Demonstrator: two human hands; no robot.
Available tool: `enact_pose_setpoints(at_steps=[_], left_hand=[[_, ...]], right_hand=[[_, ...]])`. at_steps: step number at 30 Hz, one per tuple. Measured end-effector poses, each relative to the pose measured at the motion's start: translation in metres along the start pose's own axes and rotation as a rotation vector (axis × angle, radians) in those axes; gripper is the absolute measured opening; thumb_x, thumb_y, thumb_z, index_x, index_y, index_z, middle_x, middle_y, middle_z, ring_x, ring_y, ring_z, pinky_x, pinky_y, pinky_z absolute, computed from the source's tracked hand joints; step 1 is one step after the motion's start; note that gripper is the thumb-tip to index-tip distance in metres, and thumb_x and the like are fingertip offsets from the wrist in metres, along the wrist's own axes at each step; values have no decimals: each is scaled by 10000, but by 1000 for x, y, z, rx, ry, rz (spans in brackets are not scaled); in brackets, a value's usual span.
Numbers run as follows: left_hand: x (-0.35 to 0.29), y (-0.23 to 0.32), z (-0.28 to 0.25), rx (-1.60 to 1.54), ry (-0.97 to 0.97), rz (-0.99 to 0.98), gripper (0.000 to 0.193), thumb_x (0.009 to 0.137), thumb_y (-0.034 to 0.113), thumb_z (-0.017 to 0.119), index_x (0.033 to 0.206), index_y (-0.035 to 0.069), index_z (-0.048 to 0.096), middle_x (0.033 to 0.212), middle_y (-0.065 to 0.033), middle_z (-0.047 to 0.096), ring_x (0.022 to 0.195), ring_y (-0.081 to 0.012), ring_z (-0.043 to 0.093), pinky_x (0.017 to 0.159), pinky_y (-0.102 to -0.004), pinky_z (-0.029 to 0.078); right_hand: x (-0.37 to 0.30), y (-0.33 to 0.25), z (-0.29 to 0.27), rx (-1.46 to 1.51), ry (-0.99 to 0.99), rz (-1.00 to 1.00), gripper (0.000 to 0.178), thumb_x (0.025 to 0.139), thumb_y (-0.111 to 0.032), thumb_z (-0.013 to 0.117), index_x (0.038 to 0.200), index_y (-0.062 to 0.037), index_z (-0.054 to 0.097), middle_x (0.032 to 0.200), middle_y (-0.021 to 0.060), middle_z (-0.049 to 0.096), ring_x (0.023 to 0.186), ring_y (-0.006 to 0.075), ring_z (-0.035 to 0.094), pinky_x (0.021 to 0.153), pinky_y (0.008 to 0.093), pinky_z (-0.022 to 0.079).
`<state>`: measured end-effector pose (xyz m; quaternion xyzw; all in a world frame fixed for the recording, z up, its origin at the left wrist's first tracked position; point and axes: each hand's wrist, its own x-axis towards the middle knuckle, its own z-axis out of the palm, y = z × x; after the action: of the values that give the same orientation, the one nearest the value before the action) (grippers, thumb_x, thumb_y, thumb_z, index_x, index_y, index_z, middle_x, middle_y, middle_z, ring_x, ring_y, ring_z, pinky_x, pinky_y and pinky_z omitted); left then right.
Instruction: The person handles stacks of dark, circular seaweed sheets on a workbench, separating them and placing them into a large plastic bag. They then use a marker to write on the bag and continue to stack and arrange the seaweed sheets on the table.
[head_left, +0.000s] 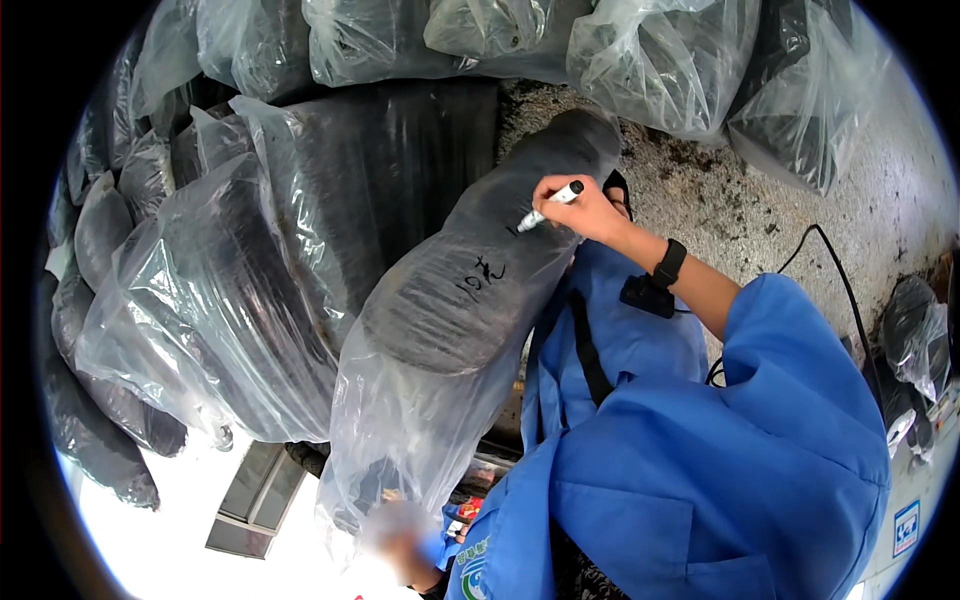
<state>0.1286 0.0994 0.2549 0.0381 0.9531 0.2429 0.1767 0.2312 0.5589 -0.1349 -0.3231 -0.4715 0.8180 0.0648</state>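
Note:
A white marker with a black end (551, 206) is gripped in my right hand (585, 212), fingers closed round it. Its tip is at the surface of a long clear plastic bag (425, 400) packed with dark, ridged contents. A short dark stroke shows beside the tip, and larger black handwriting (480, 283) lies lower on the same bag. My right wrist wears a black watch (670, 263). My left hand does not show. The bag leans along my blue smock (640, 460), its loose, lighter end hanging toward the lower left.
Large clear bags with dark contents (230, 290) crowd the left, and more bags (660, 60) line the top. Speckled floor (700, 210) carries dark debris. A black cable (845, 270) curves at right. Another person's hand (390, 495) is near the bag's lower end.

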Motion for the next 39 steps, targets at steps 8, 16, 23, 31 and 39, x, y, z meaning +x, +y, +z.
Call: enact_pose_setpoints(at_steps=[8, 16, 23, 31, 39], left_hand=[[10, 2, 0, -10, 28, -22, 387, 765, 153, 682, 1102, 54, 519, 930, -62, 532, 821, -192, 535, 730, -321, 460], [27, -10, 13, -54, 9, -53, 368, 782, 165, 675, 1098, 64, 516, 915, -56, 525, 803, -184, 530, 710, -311, 459], [30, -11, 9, -76, 11, -76, 351, 798, 176, 668, 1095, 72, 512, 902, -50, 520, 788, -177, 525, 693, -303, 457], [34, -13, 10, -105, 18, -90, 333, 815, 189, 661, 1091, 82, 509, 887, -44, 513, 770, -170, 519, 673, -293, 456], [39, -13, 10, -145, 30, -101, 315, 832, 201, 653, 1087, 92, 505, 872, -38, 507, 752, -162, 514, 654, -283, 455]], right_hand=[[13, 9, -6, 89, 0, 63, 138, 797, -161, 605, 818, -30, 640, 635, 15, 596, 590, 71, 539, 546, 237, 408], [20, 33, -6, 16, 32, 5, 135, 797, -167, 611, 818, -37, 643, 631, 13, 604, 596, 74, 562, 557, 233, 419], [19, 31, -7, 103, -19, 95, 114, 773, -136, 603, 809, -37, 647, 639, 17, 606, 585, 69, 560, 530, 230, 423], [17, 31, -6, 29, 21, 20, 98, 773, -109, 601, 803, -22, 636, 651, 13, 598, 582, 65, 549, 530, 219, 418], [17, 30, -5, 162, 10, 35, 109, 787, -123, 609, 792, -18, 637, 639, 10, 591, 556, 63, 539, 505, 227, 407]])
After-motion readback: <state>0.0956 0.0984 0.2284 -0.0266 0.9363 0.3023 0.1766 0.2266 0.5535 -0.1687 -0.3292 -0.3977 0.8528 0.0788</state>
